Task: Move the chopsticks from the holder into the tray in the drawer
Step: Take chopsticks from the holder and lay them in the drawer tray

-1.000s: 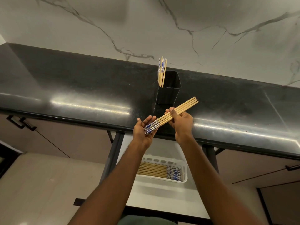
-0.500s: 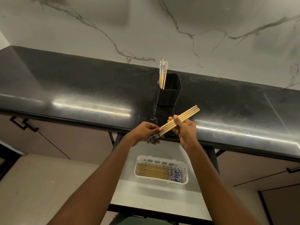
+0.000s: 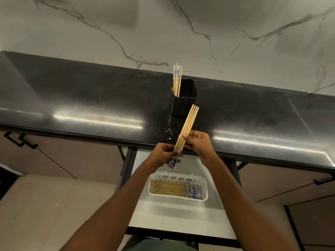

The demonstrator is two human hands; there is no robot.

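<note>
A bundle of chopsticks (image 3: 186, 127) is held tilted above the front edge of the black worktop (image 3: 90, 98). Its blue-patterned ends are pinched by the left grip (image 3: 165, 153), and its wooden shafts are clasped by the right grip (image 3: 198, 142). A few upright chopsticks (image 3: 177, 78) are stood in the black holder (image 3: 186, 100) on the worktop. Below, a row of flat chopsticks (image 3: 168, 189) is laid in the white tray (image 3: 205, 189) inside the open drawer (image 3: 163, 214).

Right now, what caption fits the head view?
Left hand and right hand grip a chopstick bundle; others lie in the white tray, more stand in the black holder.
</note>
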